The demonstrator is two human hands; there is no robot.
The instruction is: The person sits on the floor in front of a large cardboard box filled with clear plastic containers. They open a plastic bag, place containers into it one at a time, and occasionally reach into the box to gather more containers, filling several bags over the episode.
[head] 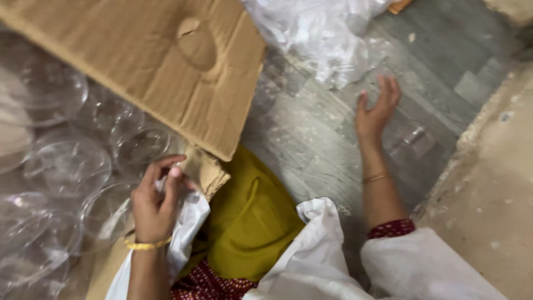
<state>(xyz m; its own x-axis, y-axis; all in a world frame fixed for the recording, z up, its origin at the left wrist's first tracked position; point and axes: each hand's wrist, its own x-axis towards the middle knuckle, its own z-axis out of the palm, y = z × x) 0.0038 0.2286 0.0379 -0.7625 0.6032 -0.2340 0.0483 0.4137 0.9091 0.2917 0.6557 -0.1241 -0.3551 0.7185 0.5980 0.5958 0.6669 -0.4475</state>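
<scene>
While the left hand (155,203) rises from the lower left with its wrist bent, its grip is narrow, fingers curled at the torn corner of the cardboard flap (166,61) and a bit of white plastic (189,222); whether it truly pinches either is hard to tell. Clear bowls (66,166) lie packed in the box just beside it. Stretched forward over the grey floor (311,133), the right hand (375,114) has its grip wide, fingers spread, holding nothing, just beside a clear cup (411,139) on the floor, near crumpled plastic wrap (322,33).
</scene>
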